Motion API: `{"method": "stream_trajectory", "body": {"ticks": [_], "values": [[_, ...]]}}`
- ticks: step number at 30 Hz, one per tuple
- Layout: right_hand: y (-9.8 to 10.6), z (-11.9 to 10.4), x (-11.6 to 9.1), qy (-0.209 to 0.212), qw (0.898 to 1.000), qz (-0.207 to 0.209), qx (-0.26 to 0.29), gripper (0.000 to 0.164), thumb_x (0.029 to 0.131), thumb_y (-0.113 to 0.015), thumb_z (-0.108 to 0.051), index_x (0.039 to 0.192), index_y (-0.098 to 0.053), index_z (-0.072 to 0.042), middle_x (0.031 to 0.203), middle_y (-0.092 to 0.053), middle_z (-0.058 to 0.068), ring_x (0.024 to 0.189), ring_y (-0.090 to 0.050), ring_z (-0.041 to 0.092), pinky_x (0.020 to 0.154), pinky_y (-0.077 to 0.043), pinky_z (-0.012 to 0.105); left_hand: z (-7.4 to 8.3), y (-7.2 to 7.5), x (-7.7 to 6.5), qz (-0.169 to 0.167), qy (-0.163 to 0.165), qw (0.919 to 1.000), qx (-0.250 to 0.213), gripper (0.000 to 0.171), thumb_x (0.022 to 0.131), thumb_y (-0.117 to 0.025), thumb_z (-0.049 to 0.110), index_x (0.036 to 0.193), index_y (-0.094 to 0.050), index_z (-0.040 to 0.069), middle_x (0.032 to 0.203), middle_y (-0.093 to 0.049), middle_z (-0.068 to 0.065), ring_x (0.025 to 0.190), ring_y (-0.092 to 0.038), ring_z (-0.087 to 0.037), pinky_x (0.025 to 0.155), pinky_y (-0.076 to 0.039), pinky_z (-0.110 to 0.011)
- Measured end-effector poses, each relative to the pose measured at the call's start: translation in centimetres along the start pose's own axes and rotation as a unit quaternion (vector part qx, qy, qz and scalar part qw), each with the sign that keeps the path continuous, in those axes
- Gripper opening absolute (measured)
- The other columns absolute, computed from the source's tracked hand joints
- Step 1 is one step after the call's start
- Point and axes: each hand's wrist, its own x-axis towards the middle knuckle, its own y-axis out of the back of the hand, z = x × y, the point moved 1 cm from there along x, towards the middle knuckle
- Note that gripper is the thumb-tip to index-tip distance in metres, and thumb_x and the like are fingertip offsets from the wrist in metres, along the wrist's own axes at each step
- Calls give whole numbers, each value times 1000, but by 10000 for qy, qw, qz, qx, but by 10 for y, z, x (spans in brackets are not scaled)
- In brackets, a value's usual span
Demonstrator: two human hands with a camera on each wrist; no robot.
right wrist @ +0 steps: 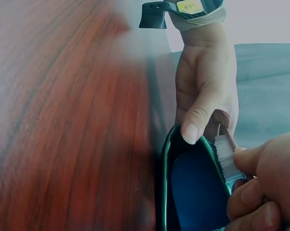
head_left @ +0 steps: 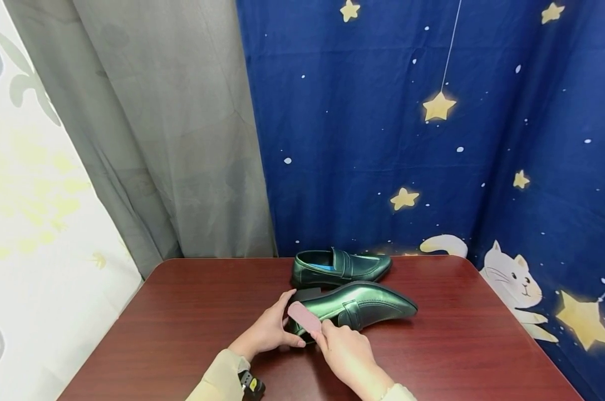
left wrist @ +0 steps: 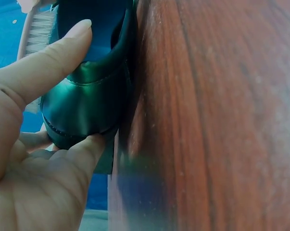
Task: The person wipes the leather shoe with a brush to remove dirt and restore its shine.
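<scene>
A shiny dark green loafer (head_left: 377,303) lies tipped on its side on the table, its toe to the right. Around its heel, my left hand (head_left: 269,328) grips it; in the left wrist view the thumb (left wrist: 63,53) lies over the collar and the fingers are under the heel. My right hand (head_left: 347,351) pinches a pink-backed brush (head_left: 304,317). The brush's white bristles (right wrist: 226,156) touch the loafer's side near the heel. Inside the loafer, a blue insole (right wrist: 197,192) shows in the right wrist view.
A second green loafer (head_left: 342,267) stands upright just behind, close to the table's back edge. The reddish-brown wooden table (head_left: 197,312) extends to both sides. Behind it hang a grey curtain (head_left: 182,139) and a blue star-patterned curtain (head_left: 357,139).
</scene>
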Motion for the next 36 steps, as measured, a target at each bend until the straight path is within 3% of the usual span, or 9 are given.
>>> {"method": "stream_trajectory", "body": {"ticks": [5,13,24,36], "values": [[2,4,1,-34,9997,224,-61,30,97,-61,-44,83,-54,-19,61,-57,3,53,-59,27,43,-37,41,2,0,0,-21,34,9998,-181,120,69,-94,14,160,-17,5,166,-15,-24,148,-34,-38,108,-45,-49],[10,9,2,-199,9996,223,-26,28,97,-63,-41,83,-55,-18,61,-58,4,54,-61,26,44,-38,41,2,0,-1,-56,157,9991,-392,121,68,-94,10,161,-16,6,168,-5,-26,153,-20,-39,111,-41,-51],[22,24,5,-496,9972,561,-25,27,97,-64,-40,84,-57,-17,61,-57,6,53,-59,27,43,-38,42,2,0,-2,-85,84,9986,-523,123,67,-94,6,161,-15,6,168,-6,-25,151,-25,-39,110,-42,-49],[28,37,5,-702,9960,551,74,25,99,-62,-39,90,-59,-16,60,-53,3,50,-53,22,42,-36,39,0,0,-1,-80,85,9993,-360,123,68,-94,10,161,-15,7,167,-7,-26,150,-29,-39,110,-43,-49]]}}
